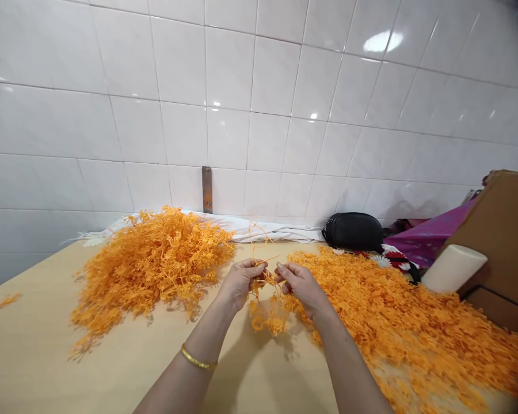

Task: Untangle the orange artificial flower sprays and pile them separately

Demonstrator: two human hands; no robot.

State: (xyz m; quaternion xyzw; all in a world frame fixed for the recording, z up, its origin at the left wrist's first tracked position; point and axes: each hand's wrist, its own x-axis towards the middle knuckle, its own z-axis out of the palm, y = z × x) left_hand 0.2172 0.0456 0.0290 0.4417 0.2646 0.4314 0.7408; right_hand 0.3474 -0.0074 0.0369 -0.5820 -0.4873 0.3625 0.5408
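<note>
Between my two hands hangs a small bunch of orange plastic flower sprigs (274, 319), a little above the table. My left hand (242, 280) pinches the thin orange stems between thumb and fingers. Just to its right, my right hand (301, 286) has its fingertips pressed together at the same bunch; which piece lies in them is too small to make out. A tall heap of orange sprigs (155, 259) rises to the left of my left hand. Loose orange flower pieces (384, 310) spread widely beside and beyond my right hand.
A pale wooden table (30, 356) stands against a white tiled wall (228, 69). White cloth (280, 231) runs along its back edge. A black pouch (354, 231), white cylinder (454, 268), purple cloth (431, 233) and cardboard box (498, 230) stand at the right. One stray orange piece (9, 300) lies far left.
</note>
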